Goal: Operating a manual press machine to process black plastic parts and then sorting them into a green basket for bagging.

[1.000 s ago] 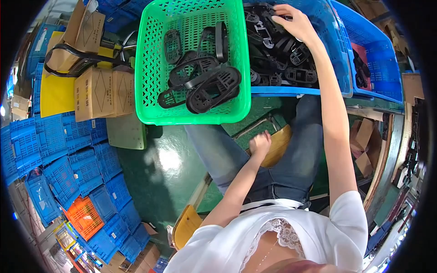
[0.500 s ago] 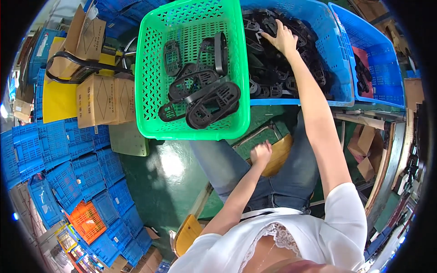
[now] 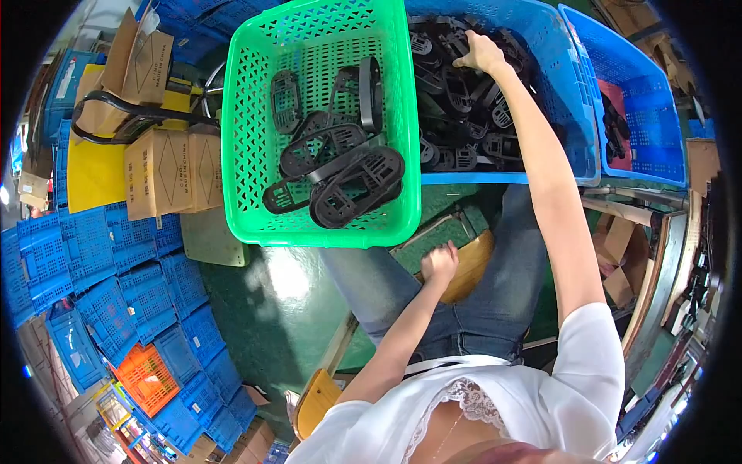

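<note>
Overlapping black parts (image 3: 460, 97) right of the green basket (image 3: 321, 239) could snag the right hand (image 3: 485, 54), grip unclear; left hand (image 3: 440, 264) loosely fisted.

A factory workshop
Stacked blue crates (image 3: 143, 298) stand along the glossy green floor (image 3: 243, 325), cardboard cartons (image 3: 158, 174) sit nearby, and a green basket (image 3: 325, 238) and large blue bin (image 3: 570, 127) hold many similar black plastic parts (image 3: 359, 185).
</note>
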The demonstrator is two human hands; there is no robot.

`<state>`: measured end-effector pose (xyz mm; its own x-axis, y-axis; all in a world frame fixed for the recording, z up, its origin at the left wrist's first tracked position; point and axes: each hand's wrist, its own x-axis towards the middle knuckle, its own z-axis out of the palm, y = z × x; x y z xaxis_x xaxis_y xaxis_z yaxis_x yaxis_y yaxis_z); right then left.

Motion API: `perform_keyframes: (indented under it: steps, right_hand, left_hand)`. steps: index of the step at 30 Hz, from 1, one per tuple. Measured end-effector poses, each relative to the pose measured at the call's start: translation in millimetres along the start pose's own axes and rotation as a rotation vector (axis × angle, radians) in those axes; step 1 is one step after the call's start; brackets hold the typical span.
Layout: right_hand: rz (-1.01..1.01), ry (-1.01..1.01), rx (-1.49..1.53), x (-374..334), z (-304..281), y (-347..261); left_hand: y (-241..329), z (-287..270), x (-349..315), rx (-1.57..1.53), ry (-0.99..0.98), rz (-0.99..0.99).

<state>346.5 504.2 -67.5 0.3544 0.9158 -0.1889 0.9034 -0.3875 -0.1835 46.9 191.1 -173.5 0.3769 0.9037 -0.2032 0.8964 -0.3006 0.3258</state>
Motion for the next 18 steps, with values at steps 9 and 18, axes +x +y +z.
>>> perform_keyframes:
  steps: [9,18]
  right_hand:
    - [0.136,0.180,-0.012,-4,13,-32]
    - [0.192,0.342,0.080,-7,12,-26]
  left_hand:
    - [1,-1,-1,0.033,-0.034,-0.005]
    - [-8,5,-2,0.029,0.048,0.021]
